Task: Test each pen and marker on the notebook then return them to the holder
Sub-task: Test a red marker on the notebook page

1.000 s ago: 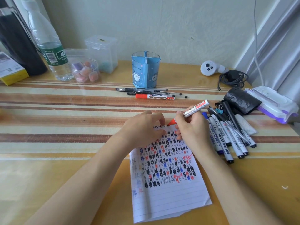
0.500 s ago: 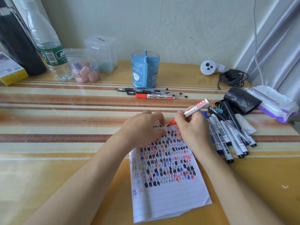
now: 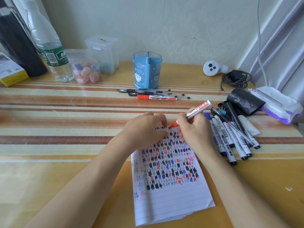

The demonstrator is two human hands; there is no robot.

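The right hand gripped a red whiteboard marker at mid-frame, tip down on the notebook — likely to test it. The left hand, curled, holding nothing, pinned the page. The blue holder waited upper centre.

Right hand with red marker on notebook, left hand beside.

A lined notebook lies flat at 6 o'clock, its upper half crowded with black, blue and red hash marks. A red marker tilts with its tip on the top edge (uncapped). The blue holder stands upright at 12 o'clock; pens and a capped red marker lie before it. More markers are heaped at 3 o'clock.
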